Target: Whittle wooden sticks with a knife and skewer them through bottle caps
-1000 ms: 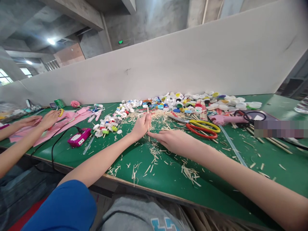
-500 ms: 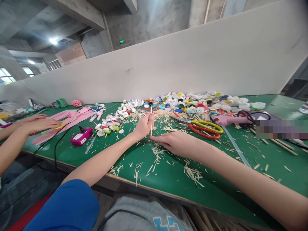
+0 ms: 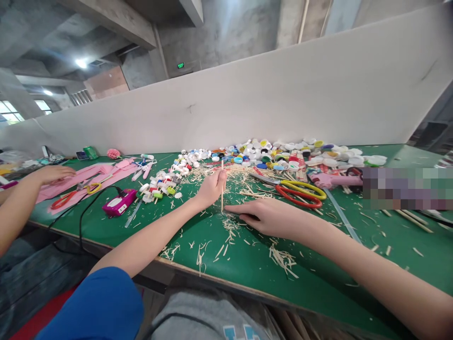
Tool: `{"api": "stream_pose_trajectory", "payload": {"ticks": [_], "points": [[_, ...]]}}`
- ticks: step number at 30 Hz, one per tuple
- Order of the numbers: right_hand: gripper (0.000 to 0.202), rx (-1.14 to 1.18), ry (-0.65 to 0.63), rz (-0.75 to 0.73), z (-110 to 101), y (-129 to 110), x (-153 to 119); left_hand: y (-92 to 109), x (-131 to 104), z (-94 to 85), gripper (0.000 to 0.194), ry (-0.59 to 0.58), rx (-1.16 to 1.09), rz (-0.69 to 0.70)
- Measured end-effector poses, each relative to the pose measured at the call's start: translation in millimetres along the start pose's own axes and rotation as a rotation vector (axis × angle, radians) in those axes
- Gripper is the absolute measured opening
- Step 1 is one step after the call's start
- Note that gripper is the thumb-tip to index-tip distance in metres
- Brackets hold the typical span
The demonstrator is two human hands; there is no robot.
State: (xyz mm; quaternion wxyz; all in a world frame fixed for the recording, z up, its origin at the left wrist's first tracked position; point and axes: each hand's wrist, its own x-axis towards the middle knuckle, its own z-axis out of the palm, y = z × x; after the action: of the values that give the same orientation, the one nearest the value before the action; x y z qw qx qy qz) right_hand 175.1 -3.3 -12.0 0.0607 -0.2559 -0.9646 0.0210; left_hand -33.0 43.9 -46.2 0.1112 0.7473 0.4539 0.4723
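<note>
My left hand [image 3: 212,186] is closed around a thin wooden stick [image 3: 222,202], which stands upright with one end above the fist and the other below it near the table. Beside the stick's lower end is my right hand [image 3: 260,215], its index finger stretched toward the wood and the other fingers curled. Under that finger shows a thin dark blade [image 3: 232,214], mostly hidden by the hand. Pale wood shavings [image 3: 230,226] lie scattered beneath and around both hands.
Bottle caps [image 3: 262,151] are heaped along the white partition [image 3: 219,113]. Large scissors [image 3: 300,191] lie right of my hands, near a pink glue gun [image 3: 332,180]. At left are a magenta power box [image 3: 118,203] with a cable, and another person's hand [image 3: 53,174] over pink material.
My right hand has shifted slightly down and right, to the stick's lower end. The other person's hand has left the yellow-and-red-handled scissors and moved back over the pink material.
</note>
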Motion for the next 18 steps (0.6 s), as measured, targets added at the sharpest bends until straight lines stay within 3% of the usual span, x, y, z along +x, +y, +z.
{"api": "stream_pose_trajectory", "payload": {"ticks": [10, 13, 16, 18], "points": [[0.044, -0.347, 0.161, -0.030, -1.2, 8.0, -10.5, 1.0, -2.1, 0.1, 0.048, 0.011, -0.020, -0.031], [0.043, -0.428, 0.364, -0.135, -12.7, -1.7, -13.1, -0.6, -2.5, 1.2, 0.048, 0.033, -0.022, -0.050], [0.064, -0.439, 0.642, -0.279, -29.3, -22.4, -24.4, 0.2, -2.6, 1.5, 0.049, 0.069, 0.002, -0.048], [0.076, -0.413, 0.752, -0.358, -33.5, -39.7, -38.5, 2.5, -2.6, 1.1, 0.049, 0.065, -0.005, -0.034]]}}
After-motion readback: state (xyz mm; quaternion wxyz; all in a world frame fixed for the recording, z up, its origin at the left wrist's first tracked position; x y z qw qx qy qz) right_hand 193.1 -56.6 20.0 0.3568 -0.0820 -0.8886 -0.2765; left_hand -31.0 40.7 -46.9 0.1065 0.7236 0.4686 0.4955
